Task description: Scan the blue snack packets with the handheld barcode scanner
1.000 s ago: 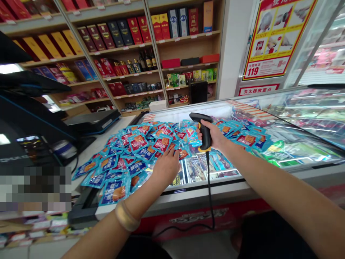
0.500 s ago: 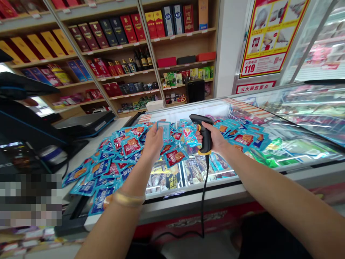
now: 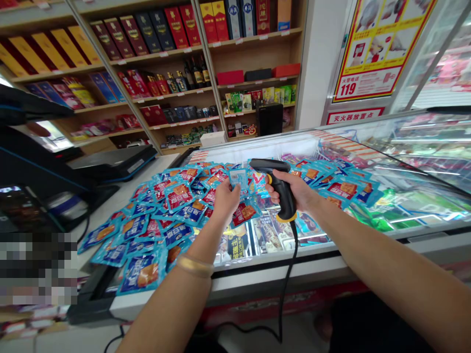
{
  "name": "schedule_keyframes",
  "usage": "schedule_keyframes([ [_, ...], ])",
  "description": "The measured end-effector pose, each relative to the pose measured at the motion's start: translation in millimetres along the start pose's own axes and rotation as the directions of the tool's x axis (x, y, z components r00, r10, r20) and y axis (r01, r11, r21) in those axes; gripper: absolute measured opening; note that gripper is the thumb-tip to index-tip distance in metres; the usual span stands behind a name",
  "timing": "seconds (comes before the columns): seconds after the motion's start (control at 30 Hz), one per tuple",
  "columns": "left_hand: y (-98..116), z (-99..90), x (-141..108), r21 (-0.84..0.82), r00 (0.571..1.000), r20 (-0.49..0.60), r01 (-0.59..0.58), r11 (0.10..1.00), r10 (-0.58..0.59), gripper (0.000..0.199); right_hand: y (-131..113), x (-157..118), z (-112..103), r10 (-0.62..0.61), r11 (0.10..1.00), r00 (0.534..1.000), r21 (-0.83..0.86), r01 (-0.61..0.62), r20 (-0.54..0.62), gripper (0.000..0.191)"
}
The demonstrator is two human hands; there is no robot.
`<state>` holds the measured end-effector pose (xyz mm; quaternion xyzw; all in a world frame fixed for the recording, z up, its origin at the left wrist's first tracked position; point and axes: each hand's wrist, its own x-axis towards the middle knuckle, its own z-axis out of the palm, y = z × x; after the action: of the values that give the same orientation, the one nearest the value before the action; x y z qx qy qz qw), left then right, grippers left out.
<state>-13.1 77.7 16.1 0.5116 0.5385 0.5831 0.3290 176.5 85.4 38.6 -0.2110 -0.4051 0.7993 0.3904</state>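
Note:
Between thumb and fingers my left hand [image 3: 226, 200] pinches a small blue snack packet [image 3: 238, 178], its printed back turned up. My right hand [image 3: 294, 189] is wrapped round the grip of a black and yellow barcode scanner [image 3: 285, 193], whose head points left toward the packet. A cable hangs from the scanner's base. Under and left of my left hand lies a heap of blue and red snack packets [image 3: 179, 195] on the glass top of a chest freezer. More packets [image 3: 340, 189] are spread to the right of the scanner.
The freezer's front edge [image 3: 257, 277] runs below my forearms. At the left stand a black scale [image 3: 117, 162] and a dark machine [image 3: 25, 166]. Shelves of boxes and bottles [image 3: 196, 73] rise behind. A white box [image 3: 213, 138] stands beyond the freezer.
My left hand has moved right with the packet, closer to the scanner. The scanner in my right hand has tilted, its head now more level and further left. The view has shifted slightly.

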Motion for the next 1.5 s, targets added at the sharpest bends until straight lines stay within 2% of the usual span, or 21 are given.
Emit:
schedule_keyframes([
  [0.13, -3.4, -2.4, 3.4, 0.200, 0.993, -0.019, -0.109, 0.974, 0.115, 0.016, 1.3, -1.4, 1.3, 0.004, 0.999, 1.000, -0.053, -0.002, 0.030, 0.025],
  [0.3, -1.9, -3.8, 3.1, 0.322, 0.985, -0.022, -0.155, 0.934, 0.171, 0.014, 1.9, -2.1, 0.3, 0.035, 0.996, 0.999, -0.089, -0.032, 0.035, 0.028],
  [0.53, -0.8, -4.2, 1.9, 0.375, 0.979, -0.001, -0.189, 0.908, 0.204, 0.014, 2.3, -1.3, 0.0, 0.056, 0.990, 0.998, -0.129, -0.052, 0.029, 0.029],
  [0.93, 0.3, -4.4, 0.1, 0.359, 0.978, -0.009, -0.190, 0.914, 0.206, 0.012, 3.0, -2.4, 2.6, 0.064, 0.990, 0.998, -0.128, -0.061, 0.013, 0.028],
  [1.1, 10.2, 1.9, -7.6, 0.499, 0.970, 0.051, -0.231, 0.835, 0.238, 0.020, -6.7, -1.8, -3.6, -0.014, 0.998, 1.000, -0.055, 0.013, -0.022, 0.024],
  [1.17, 17.2, 9.8, -10.3, 0.526, 0.958, 0.131, -0.285, 0.801, 0.255, 0.027, -15.5, -3.9, -12.7, -0.070, 0.998, 0.995, -0.010, 0.070, -0.072, 0.022],
  [1.23, 23.7, 22.9, -10.8, 0.503, 0.924, 0.246, -0.380, 0.777, 0.293, 0.036, -26.1, -8.7, -25.6, -0.132, 0.990, 0.982, 0.030, 0.137, -0.132, 0.021],
  [1.3, 28.1, 41.8, -8.4, 0.459, 0.872, 0.354, -0.476, 0.750, 0.337, 0.042, -36.6, -15.9, -40.7, -0.172, 0.981, 0.965, 0.054, 0.186, -0.195, 0.021],
  [1.37, 29.6, 65.9, -4.5, 0.453, 0.843, 0.412, -0.518, 0.725, 0.345, 0.045, -45.7, -24.1, -55.6, -0.204, 0.972, 0.943, 0.058, 0.227, -0.264, 0.021],
  [1.43, 28.7, 92.5, -1.3, 0.503, 0.847, 0.445, -0.504, 0.702, 0.290, 0.047, -52.7, -31.6, -67.5, -0.236, 0.961, 0.918, 0.061, 0.268, -0.320, 0.022],
  [1.5, 26.3, 117.8, -1.1, 0.575, 0.852, 0.493, -0.472, 0.669, 0.177, 0.048, -57.5, -37.0, -74.4, -0.268, 0.948, 0.897, 0.068, 0.311, -0.352, 0.024],
])
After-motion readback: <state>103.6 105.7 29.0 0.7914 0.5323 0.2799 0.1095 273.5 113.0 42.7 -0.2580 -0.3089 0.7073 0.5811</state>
